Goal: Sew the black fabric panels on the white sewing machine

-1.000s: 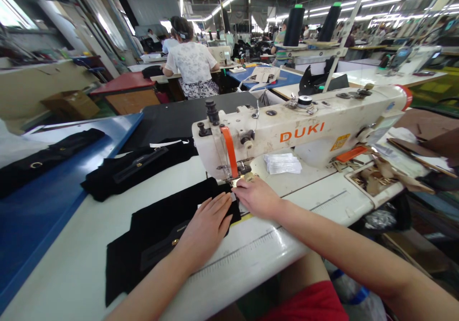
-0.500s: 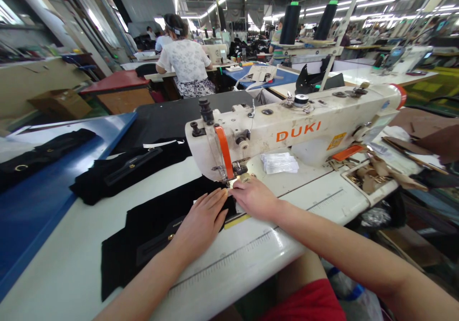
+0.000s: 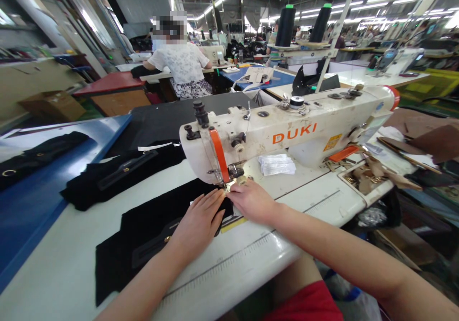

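Under the needle area of a white sewing machine point(image 3: 287, 134) lies the right end of a black fabric piece point(image 3: 150, 211). My left hand point(image 3: 201, 220) rests flat on that fabric, fingers stretched toward the needle and the thumb apart. Close to the presser foot, my right hand point(image 3: 253, 200) has its fingers pressed together at the fabric's edge; what they hold is hidden. The fingertips of both hands nearly meet. A dark strip with a gold fitting point(image 3: 167, 239) lies on the fabric beside my left wrist.
More black pieces point(image 3: 122, 173) lie at the left, beside a blue surface point(image 3: 46, 206). White labels point(image 3: 277, 164) sit on the machine bed. A tray point(image 3: 369, 180) of scraps is at right. Thread cones point(image 3: 286, 27) stand behind; a person point(image 3: 182, 65) sits ahead.
The whole view has shifted slightly, so the machine and table appear a little further left. Both hands keep nearly the same place by the needle.
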{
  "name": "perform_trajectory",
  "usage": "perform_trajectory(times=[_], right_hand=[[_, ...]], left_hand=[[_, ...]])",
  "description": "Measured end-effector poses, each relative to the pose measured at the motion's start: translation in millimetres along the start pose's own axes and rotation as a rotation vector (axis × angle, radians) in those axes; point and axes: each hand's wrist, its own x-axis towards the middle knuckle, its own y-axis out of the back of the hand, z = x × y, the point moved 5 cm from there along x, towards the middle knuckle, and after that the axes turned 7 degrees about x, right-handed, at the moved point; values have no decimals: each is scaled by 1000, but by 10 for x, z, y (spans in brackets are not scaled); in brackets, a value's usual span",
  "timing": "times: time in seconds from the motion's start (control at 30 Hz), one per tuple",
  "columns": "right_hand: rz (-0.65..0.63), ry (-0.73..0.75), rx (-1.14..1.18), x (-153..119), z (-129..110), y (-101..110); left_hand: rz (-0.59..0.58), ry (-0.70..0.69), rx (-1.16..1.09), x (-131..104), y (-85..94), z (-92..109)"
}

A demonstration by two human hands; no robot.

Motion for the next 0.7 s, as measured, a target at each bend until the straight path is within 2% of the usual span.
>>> perform_trajectory(times=[0.4,0.7], right_hand=[[-1,4,2,-14,1,-10],[10,-3,-7,-12,7,9]], left_hand=[[9,9,18,19,-10,-17],[21,44,60,134,-43,-155]])
